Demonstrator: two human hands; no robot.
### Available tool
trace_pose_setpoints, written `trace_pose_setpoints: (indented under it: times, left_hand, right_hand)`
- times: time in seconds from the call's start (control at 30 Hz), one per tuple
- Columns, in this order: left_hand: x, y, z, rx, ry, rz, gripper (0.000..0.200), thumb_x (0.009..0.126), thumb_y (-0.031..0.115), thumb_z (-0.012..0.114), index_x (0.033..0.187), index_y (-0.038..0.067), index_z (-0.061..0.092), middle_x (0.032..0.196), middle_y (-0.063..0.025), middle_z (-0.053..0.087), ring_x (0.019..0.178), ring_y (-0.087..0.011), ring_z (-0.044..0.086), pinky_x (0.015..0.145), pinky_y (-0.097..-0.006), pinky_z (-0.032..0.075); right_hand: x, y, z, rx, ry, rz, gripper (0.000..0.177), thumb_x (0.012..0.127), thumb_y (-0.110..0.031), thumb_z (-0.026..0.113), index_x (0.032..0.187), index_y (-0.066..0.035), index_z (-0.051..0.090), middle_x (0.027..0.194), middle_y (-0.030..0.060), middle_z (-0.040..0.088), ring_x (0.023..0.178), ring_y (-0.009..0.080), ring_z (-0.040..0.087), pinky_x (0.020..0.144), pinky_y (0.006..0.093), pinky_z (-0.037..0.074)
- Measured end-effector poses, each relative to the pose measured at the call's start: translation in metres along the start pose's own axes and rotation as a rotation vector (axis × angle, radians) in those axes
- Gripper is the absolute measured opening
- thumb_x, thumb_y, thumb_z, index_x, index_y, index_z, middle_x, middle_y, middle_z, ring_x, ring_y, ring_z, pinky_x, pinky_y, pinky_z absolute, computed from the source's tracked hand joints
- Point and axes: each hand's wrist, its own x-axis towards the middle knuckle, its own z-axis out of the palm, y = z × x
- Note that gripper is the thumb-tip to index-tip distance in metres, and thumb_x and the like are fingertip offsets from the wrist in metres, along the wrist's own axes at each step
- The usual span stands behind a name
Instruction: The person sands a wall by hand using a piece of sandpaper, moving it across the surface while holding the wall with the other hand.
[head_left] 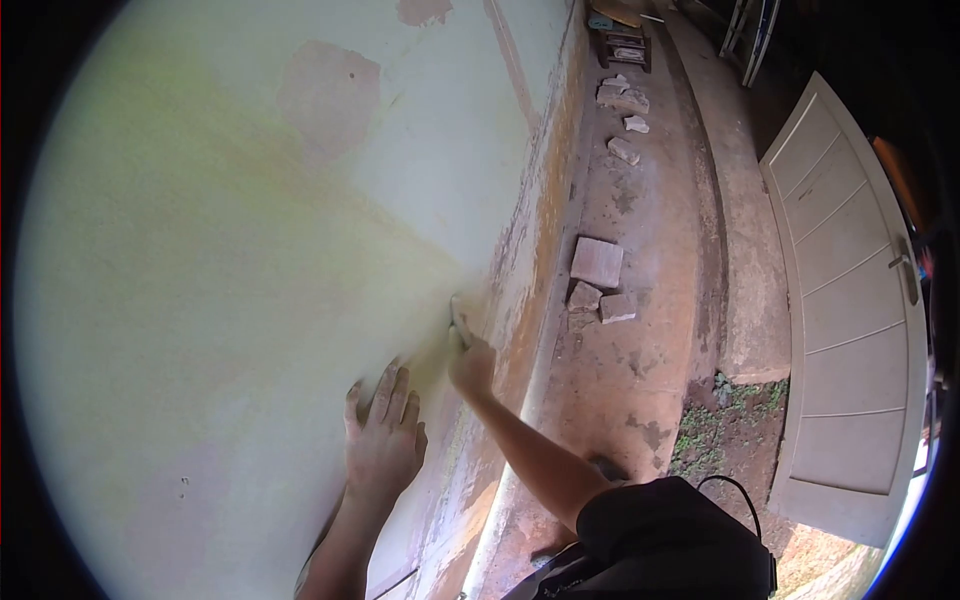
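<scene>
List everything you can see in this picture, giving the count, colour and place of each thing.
wall: one, pale green-yellow with pinkish patches, fills the left
ground strip: one, brown-grey, along the wall's foot
near stone slabs: three, grey-pink, on the ground strip, mid-picture
far stone pieces: about four, pale grey, farther along the strip
door: one, white, panelled, at the right
weeds: one patch, green, between strip and door
pale tool: one, kind unclear, against the wall
black garment: one, bottom right
left hand: one, flat on the wall, fingers spread
right hand: one, curled round the pale tool
</scene>
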Motion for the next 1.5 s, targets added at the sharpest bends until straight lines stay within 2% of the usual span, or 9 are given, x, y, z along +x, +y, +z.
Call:
trace_pose_setpoints:
  times: [0.13, 0.33, 0.43, 0.53, 0.83, 0.93, 1.03, 1.23, 1.5]
  left_hand:
    - [-0.002, -0.001, 0.003, 0.067, -0.004, 0.022, 0.038, 0.088, 0.024, 0.072, 0.123, 0.009, 0.072, 0.156, -0.0067, 0.054, 0.154, -0.0182, 0.038, 0.125, -0.0628, 0.020]
    - [0.000, -0.001, 0.006, 0.088, -0.026, 0.018, 0.038, 0.089, 0.023, 0.071, 0.124, 0.009, 0.071, 0.156, -0.0059, 0.054, 0.154, -0.0181, 0.038, 0.125, -0.0624, 0.022]
    - [-0.001, -0.002, 0.012, 0.148, -0.021, 0.030, 0.039, 0.091, 0.022, 0.068, 0.127, 0.010, 0.069, 0.157, -0.0052, 0.052, 0.154, -0.0182, 0.037, 0.125, -0.0599, 0.023]
    - [-0.011, -0.006, 0.015, 0.276, -0.035, 0.058, 0.044, 0.094, 0.021, 0.063, 0.137, 0.011, 0.065, 0.161, -0.0043, 0.048, 0.155, -0.0182, 0.036, 0.127, -0.0552, 0.025]
    - [-0.093, -0.023, -0.060, 0.480, 0.033, -0.118, 0.058, 0.095, 0.023, 0.064, 0.153, 0.029, 0.056, 0.166, 0.0065, 0.045, 0.153, -0.0168, 0.041, 0.127, -0.0523, 0.026]
    - [-0.112, -0.028, -0.060, 0.551, 0.043, -0.124, 0.058, 0.097, 0.026, 0.062, 0.154, 0.029, 0.054, 0.168, 0.0068, 0.042, 0.155, -0.0156, 0.039, 0.127, -0.0520, 0.026]
    - [-0.105, -0.025, -0.060, 0.734, -0.053, -0.117, 0.064, 0.102, 0.039, 0.051, 0.165, 0.033, 0.038, 0.173, 0.0102, 0.031, 0.159, -0.0109, 0.029, 0.132, -0.0491, 0.011]
    - [-0.106, -0.029, -0.056, 0.814, -0.080, -0.057, 0.066, 0.103, 0.041, 0.049, 0.167, 0.032, 0.033, 0.175, 0.0109, 0.027, 0.160, -0.0098, 0.025, 0.133, -0.0483, 0.010]
    - [-0.109, -0.029, -0.057, 0.630, -0.074, -0.021, 0.060, 0.100, 0.035, 0.058, 0.157, 0.023, 0.048, 0.173, 0.0053, 0.032, 0.159, -0.0140, 0.030, 0.129, -0.0476, 0.025]
  right_hand:
    - [-0.060, -0.006, -0.002, 0.098, -0.012, -0.326, 0.046, 0.106, -0.020, 0.058, 0.149, -0.005, 0.058, 0.140, 0.0262, 0.064, 0.126, 0.0409, 0.065, 0.118, 0.0433, 0.045]
    - [0.094, 0.052, 0.004, 0.135, 0.028, 0.175, 0.046, 0.105, -0.037, 0.062, 0.096, 0.007, 0.075, 0.079, 0.0272, 0.071, 0.074, 0.0452, 0.071, 0.066, 0.0514, 0.050]
    - [0.052, 0.042, 0.022, 0.139, 0.111, 0.071, 0.046, 0.106, -0.036, 0.060, 0.105, 0.007, 0.076, 0.083, 0.0297, 0.071, 0.078, 0.0453, 0.072, 0.070, 0.0505, 0.052]
    - [-0.059, -0.013, 0.001, 0.275, 0.015, -0.187, 0.042, 0.107, -0.017, 0.058, 0.145, 0.001, 0.061, 0.143, 0.0305, 0.060, 0.133, 0.0399, 0.060, 0.104, 0.0411, 0.053]
    - [0.097, 0.073, 0.008, 0.216, 0.020, 0.204, 0.042, 0.104, -0.034, 0.067, 0.104, 0.006, 0.077, 0.081, 0.0232, 0.073, 0.072, 0.0326, 0.072, 0.067, 0.0430, 0.052]
    - [0.015, 0.032, 0.019, 0.268, 0.119, 0.014, 0.040, 0.104, -0.033, 0.066, 0.101, 0.006, 0.078, 0.084, 0.0238, 0.075, 0.079, 0.0407, 0.074, 0.070, 0.0454, 0.055]
    - [-0.117, -0.017, 0.013, 0.219, 0.061, -0.229, 0.041, 0.108, -0.025, 0.061, 0.141, -0.001, 0.065, 0.135, 0.0261, 0.068, 0.118, 0.0380, 0.071, 0.094, 0.0425, 0.059]
    - [-0.102, -0.031, -0.001, 0.178, 0.126, -0.217, 0.031, 0.108, -0.025, 0.060, 0.118, -0.001, 0.075, 0.084, 0.0206, 0.076, 0.069, 0.0374, 0.075, 0.060, 0.0430, 0.057]
    - [-0.111, -0.035, -0.017, 0.272, -0.106, -0.299, 0.039, 0.110, -0.021, 0.053, 0.143, -0.001, 0.061, 0.122, 0.0240, 0.071, 0.114, 0.0318, 0.071, 0.094, 0.0373, 0.054]
